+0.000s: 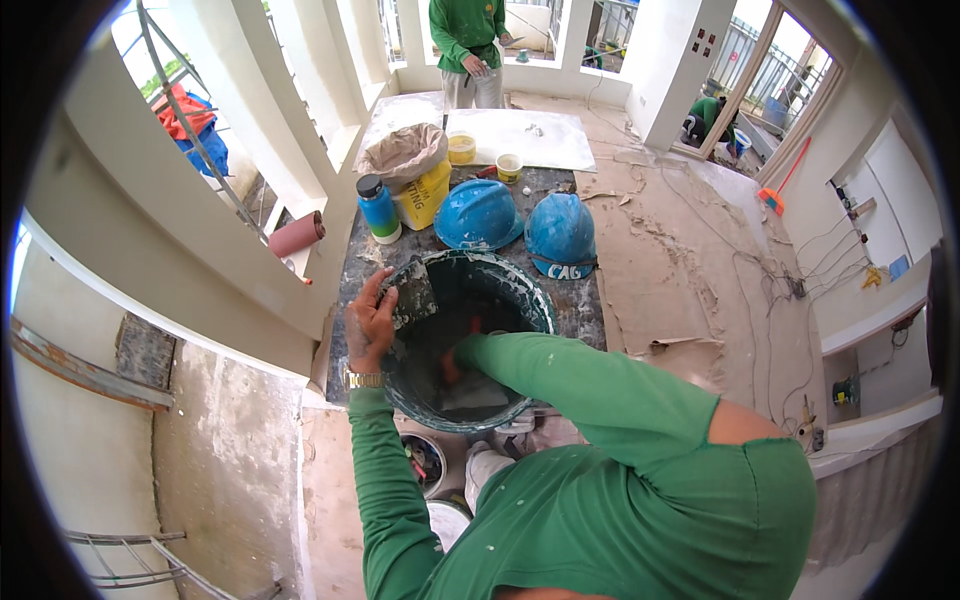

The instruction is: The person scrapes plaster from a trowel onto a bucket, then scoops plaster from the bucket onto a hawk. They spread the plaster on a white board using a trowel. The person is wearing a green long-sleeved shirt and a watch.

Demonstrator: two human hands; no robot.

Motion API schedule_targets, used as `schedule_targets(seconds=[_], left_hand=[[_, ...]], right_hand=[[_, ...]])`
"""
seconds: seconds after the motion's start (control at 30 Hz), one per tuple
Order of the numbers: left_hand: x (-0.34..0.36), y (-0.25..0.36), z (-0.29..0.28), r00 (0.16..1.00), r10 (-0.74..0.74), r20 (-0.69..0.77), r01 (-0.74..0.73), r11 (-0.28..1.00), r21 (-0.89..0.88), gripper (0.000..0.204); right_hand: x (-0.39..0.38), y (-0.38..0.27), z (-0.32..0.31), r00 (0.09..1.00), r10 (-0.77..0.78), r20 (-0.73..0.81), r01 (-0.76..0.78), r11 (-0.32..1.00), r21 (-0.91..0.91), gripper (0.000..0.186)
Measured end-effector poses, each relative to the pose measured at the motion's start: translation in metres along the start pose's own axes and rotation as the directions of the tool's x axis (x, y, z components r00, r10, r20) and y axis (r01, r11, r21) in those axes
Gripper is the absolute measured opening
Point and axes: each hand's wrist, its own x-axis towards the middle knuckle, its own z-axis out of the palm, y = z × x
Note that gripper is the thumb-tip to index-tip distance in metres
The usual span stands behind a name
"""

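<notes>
My right hand (pixel 452 368) is deep inside a large, round, dark-green plastic tub (pixel 543 295) with a white-smeared rim, down near the wet grey mix (pixel 470 397); a small red object (pixel 475 325) shows just beyond it, but I can't tell whether my fingers are closed on anything. My left hand (pixel 370 328) grips the left edge of a flat, dirty grey rectangular plate (pixel 416 293), which sits over the tub's left rim. I judge I am working the mix by hand; the next move seems to call for keeping the plate steady and the right arm clear of the rim. The tub's mouth faces up, its axis roughly upright, while the plate's long side runs near to far, its far end leaning slightly left. The tub stands at the near end of a dark, paint-spotted board (pixel 590 315). Just beyond it are two blue hard hats (pixel 478 215) (pixel 560 232), and to their left a blue-and-green bottle (pixel 379 212) and an open yellow-and-brown paper sack (pixel 425 195). Farther off, a co-worker in green (pixel 466 35) stands beyond a white sheet (pixel 555 140).
</notes>
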Motion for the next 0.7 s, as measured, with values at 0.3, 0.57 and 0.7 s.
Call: schedule_targets(seconds=[0.3, 0.57, 0.7], left_hand=[[0.002, 0.009, -0.001, 0.998, -0.016, 0.06, 0.009, 0.994, 0.106, 0.019], [0.002, 0.005, 0.0, 0.998, -0.045, 0.032, 0.048, 0.995, -0.092, 0.018], [-0.001, -0.007, -0.006, 0.999, -0.05, 0.011, 0.05, 0.998, -0.045, 0.018]], right_hand=[[-0.003, 0.005, -0.002, 1.0, 0.008, -0.004, -0.008, 1.0, 0.013, 0.046], [-0.004, 0.005, -0.004, 1.0, 0.006, -0.006, -0.006, 1.0, 0.012, 0.048], [0.01, -0.003, -0.004, 1.0, -0.024, -0.002, 0.024, 1.0, 0.009, 0.048]])
